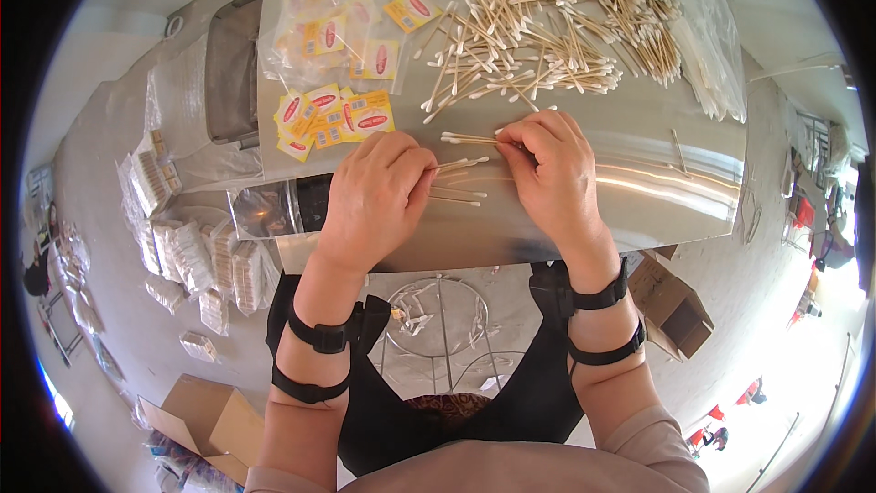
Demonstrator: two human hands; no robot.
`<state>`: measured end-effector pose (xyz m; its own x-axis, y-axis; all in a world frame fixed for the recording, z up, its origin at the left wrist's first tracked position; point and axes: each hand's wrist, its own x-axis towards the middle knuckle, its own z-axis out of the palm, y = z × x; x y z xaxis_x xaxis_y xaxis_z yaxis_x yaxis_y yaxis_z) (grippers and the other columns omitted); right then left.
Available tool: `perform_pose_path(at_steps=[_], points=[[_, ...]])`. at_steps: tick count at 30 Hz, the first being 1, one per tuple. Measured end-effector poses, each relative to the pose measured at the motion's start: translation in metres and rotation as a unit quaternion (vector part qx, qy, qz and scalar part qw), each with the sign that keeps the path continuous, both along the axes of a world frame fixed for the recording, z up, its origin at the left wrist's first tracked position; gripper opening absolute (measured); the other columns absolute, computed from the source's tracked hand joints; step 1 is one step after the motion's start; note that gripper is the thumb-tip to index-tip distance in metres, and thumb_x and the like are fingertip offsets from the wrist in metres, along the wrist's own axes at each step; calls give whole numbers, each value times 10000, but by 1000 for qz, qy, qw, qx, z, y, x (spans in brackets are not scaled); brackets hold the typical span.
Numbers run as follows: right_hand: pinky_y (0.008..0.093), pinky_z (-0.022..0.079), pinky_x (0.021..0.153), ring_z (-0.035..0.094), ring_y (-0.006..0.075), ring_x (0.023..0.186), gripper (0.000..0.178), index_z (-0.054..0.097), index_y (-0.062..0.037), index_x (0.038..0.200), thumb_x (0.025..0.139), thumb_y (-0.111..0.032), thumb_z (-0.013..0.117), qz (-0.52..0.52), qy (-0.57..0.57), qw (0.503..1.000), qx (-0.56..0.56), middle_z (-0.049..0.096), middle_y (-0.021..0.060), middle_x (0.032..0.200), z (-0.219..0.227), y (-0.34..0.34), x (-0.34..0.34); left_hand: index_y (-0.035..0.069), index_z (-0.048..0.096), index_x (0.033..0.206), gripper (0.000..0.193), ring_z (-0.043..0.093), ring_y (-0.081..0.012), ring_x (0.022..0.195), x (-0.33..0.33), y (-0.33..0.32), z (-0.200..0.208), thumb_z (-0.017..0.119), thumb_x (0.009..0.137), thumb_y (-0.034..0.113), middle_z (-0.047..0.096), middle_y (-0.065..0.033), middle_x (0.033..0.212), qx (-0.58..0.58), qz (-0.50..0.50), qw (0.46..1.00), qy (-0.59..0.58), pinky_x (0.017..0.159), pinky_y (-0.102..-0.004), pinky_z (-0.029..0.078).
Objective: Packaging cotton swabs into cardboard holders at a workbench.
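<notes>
Close to the table's near edge, my left hand (379, 192) is closed in a pinch, with a few wooden cotton swabs (464, 164) sticking out to the right from its fingertips. A lower pair of swabs (456, 197) also shows beside these fingers; whether they are held or lie on the metal, I cannot tell. My right hand (552, 164) pinches the right end of a small bunch of swabs (470, 138), white tips pointing left. Beyond both hands spreads a large loose heap of cotton swabs (538, 27). Yellow printed cards (333, 119) lie just past my left hand.
The shiny metal tabletop (639, 201) carries a clear bag of cards (319, 23), a clear plastic bag (716, 36) and one stray swab (680, 151). Packed swab bundles (196, 251) lie left. Cardboard boxes (205, 420) stand low on both sides, with a round-framed stool (438, 310) below.
</notes>
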<state>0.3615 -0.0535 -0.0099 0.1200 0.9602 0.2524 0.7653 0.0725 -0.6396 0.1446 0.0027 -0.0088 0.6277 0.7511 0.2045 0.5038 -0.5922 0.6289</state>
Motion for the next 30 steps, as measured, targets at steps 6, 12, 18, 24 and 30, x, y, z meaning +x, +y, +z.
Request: perform_pose_path(at_steps=[6, 12, 18, 24, 30], points=[[398, 515, 671, 606, 282, 783, 125, 714, -88, 852, 763, -12, 760, 5, -5, 1000, 4, 636, 36, 834, -1, 1, -1, 43, 659, 885, 156, 627, -305, 836, -1, 1, -1, 765, 771, 26, 635, -83, 894, -1, -8, 1000, -15, 730, -413, 516], [392, 513, 657, 605, 275, 775, 124, 725, -98, 854, 764, -22, 763, 8, 7, 1000, 8, 633, 28, 831, -3, 1, -8, 77, 699, 898, 157, 615, -273, 818, -2, 2, -3, 769, 763, 36, 624, -51, 892, -15, -4, 999, -42, 721, -396, 509], [387, 516, 656, 607, 278, 774, 128, 725, -98, 858, 765, -19, 761, 9, 20, 1000, 12, 635, 29, 843, -2, 1, -8, 114, 766, 1027, 279, 610, -251, 836, -1, -1, 2, 764, 764, 21, 625, -40, 915, -11, -42, 999, -33, 733, -402, 502], [389, 520, 662, 611, 278, 786, 135, 721, -96, 855, 758, -10, 758, 4, 24, 1000, 6, 636, 31, 846, 0, 2, -10, 83, 748, 1092, 267, 624, -262, 916, -3, 0, 0, 738, 832, 26, 635, -91, 1041, -25, -11, 993, -113, 788, -387, 517], [391, 527, 672, 615, 276, 800, 133, 720, -99, 845, 750, -11, 753, 27, 2, 1000, 11, 633, 32, 845, -1, 1, -15, 13, 645, 1276, 378, 530, -279, 1259, 0, -6, -4, 488, 1084, 299, 561, -153, 1378, -218, 58, 936, -270, 1076, -382, 410]])
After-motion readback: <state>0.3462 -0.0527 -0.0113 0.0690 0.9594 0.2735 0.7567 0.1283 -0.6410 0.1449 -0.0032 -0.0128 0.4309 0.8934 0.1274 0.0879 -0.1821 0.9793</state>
